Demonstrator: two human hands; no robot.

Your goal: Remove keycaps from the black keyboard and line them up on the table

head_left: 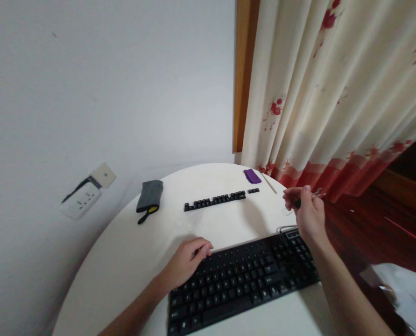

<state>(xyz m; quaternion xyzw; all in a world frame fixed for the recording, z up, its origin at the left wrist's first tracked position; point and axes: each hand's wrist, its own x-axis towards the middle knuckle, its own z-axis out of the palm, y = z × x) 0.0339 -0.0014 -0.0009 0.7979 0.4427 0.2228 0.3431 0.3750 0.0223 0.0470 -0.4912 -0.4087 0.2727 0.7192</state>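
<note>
A black keyboard (229, 284) lies slightly slanted at the table's near side, with bare spots along its top row. My left hand (190, 261) rests over its upper left corner, fingers curled against the far edge. Raised above its upper right end, my right hand (309, 214) is closed around a thin wire tool (287, 212) that looks like a keycap puller. A small dark part shows between those fingers; whether it is a handle or a keycap is unclear. Behind the keyboard, several loose black keycaps (216, 200) stand in a row.
On the round white table (123, 261) are a grey pouch (150, 196) at left, a folded purple cloth (252, 176) and a thin pale stick (270, 183) at the back. A wall socket (81, 200), a curtain (299, 116) and a white bag (404, 289) surround it.
</note>
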